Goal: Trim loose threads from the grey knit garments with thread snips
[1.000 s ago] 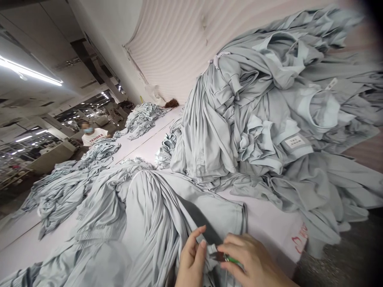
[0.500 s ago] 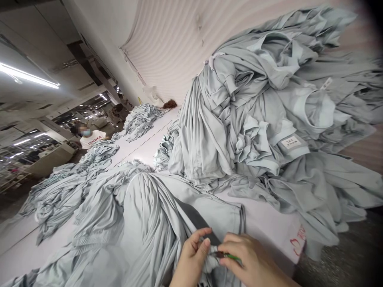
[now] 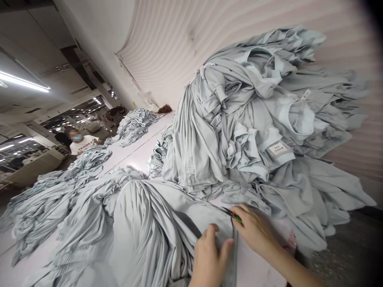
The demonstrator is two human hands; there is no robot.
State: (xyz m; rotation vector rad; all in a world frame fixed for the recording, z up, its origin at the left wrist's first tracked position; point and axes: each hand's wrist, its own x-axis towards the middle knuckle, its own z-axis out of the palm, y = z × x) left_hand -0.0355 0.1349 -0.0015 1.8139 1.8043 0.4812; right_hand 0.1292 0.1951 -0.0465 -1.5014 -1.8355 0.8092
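Observation:
My right hand [image 3: 251, 229] is closed around a pair of thread snips [image 3: 231, 214] with dark blades and a green handle. The blades point left, over the hemmed edge of a light grey garment [image 3: 200, 209] spread on the table. Lower and to the left, my left hand [image 3: 212, 253] is over the same garment with thumb and forefinger apart, holding nothing that I can see. Gathered folds of grey fabric [image 3: 143, 223] lie just left of that hand.
A tall heap of grey garments [image 3: 203, 131], one with a white size label [image 3: 279, 148], rises against the striped wall covering. More grey piles [image 3: 136, 123] run along the pale table [image 3: 131, 149]. A masked person [image 3: 82, 143] is at the far left. Red marks show near the table corner.
My right hand has moved up and away from my left with the snips, to the garment's edge. My left hand has spread its fingers. The view has shifted slightly.

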